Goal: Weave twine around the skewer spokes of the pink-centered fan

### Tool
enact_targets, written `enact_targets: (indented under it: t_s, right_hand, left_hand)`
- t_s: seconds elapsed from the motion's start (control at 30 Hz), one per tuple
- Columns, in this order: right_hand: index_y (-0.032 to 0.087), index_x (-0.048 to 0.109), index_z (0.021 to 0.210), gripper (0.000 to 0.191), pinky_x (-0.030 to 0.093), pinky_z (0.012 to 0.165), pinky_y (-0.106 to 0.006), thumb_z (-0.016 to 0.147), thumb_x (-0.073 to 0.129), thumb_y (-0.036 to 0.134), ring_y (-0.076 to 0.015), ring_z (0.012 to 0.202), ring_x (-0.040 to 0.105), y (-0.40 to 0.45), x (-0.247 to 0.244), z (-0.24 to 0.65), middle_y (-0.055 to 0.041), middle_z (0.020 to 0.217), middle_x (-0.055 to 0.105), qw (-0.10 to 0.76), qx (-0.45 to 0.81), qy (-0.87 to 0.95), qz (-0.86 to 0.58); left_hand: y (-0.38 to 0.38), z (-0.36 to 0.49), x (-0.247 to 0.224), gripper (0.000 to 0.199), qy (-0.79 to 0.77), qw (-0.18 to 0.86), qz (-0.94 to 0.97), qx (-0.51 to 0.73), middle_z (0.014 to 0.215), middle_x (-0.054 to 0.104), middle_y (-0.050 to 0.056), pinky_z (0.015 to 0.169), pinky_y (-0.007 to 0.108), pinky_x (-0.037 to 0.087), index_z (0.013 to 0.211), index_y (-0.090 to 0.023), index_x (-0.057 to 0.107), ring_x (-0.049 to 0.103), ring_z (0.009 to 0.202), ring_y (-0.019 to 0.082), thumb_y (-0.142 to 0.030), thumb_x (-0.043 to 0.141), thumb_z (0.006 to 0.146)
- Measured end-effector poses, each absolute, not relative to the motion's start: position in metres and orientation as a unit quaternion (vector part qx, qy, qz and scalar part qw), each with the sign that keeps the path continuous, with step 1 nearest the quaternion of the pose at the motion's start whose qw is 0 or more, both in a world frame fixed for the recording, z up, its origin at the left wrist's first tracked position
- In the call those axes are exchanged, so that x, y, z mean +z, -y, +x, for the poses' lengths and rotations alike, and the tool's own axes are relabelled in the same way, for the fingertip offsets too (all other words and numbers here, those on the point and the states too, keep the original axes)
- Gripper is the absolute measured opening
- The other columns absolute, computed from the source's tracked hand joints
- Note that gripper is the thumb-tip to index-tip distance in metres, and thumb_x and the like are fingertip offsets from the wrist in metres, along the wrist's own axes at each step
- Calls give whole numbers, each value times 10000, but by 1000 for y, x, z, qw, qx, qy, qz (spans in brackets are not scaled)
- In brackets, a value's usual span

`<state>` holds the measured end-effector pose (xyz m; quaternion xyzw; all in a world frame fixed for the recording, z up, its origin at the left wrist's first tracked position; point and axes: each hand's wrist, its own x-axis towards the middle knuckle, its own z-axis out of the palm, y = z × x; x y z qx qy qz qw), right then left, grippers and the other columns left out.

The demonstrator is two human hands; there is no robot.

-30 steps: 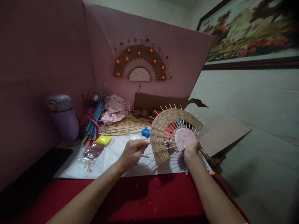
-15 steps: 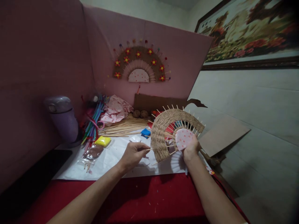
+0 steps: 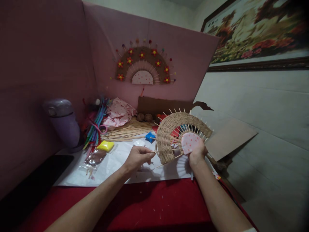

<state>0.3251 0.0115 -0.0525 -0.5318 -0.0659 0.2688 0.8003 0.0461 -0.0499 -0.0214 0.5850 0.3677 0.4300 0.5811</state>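
A half-round fan (image 3: 166, 138) woven of brown twine over thin sticks is held up over the white sheet. Its small centre is covered in white cloth with red dots. My right hand (image 3: 197, 154) is closed around this centre at the fan's lower right. At the fan's left edge, my left hand (image 3: 140, 158) pinches the tip of a thin wooden stick (image 3: 155, 151) that pokes out of the weave. Other stick ends stand out along the fan's outer rim.
A finished-looking fan with flowers (image 3: 142, 53) hangs on the pink board (image 3: 183, 58). On the white sheet (image 3: 116, 174) lie bundled sticks (image 3: 127, 130), dotted cloth (image 3: 120, 111), pipe cleaners (image 3: 95, 124) and yellow (image 3: 105, 146) and blue packets (image 3: 150, 137). A purple bottle (image 3: 64, 125) stands left.
The fan has tipped very slightly, its left end a little higher. My left hand keeps its pinch at the stick's end, and the view has shifted a bit.
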Motion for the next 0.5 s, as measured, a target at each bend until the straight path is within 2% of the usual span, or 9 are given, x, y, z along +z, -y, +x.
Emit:
enact_targets:
  t_s: [0.17,0.27,0.4,0.5]
  right_hand:
    - [113,594,875,295,550,543,-256,799,459,364,-181,744,661,-9,-40,315,-99,878,654,789,207,-6,-578]
    - [126,595,831,265,554,557,-267,808,444,343,-183,734,662,-4,-32,310,-101,876,652,784,198,-8,-589]
    - [150,580,822,260,559,587,-265,815,429,362,-168,749,658,0,-29,307,-79,906,652,786,191,-2,-588]
    - [159,566,818,272,559,596,-259,815,428,394,-158,752,657,0,-30,307,-67,924,649,789,190,8,-584]
  left_hand:
    - [50,49,-30,262,-369,527,651,403,464,581,9,455,205,361,696,-107,727,477,440,85,-362,672,677]
    - [53,50,-33,244,-365,430,729,388,530,634,30,475,211,366,777,-126,742,530,486,109,-323,599,755]
    - [57,49,-33,211,-358,272,792,413,734,718,69,569,225,418,835,-157,739,628,641,147,-250,553,801]
    - [59,48,-31,196,-349,200,816,414,745,720,69,580,224,418,828,-160,728,637,646,144,-211,539,813]
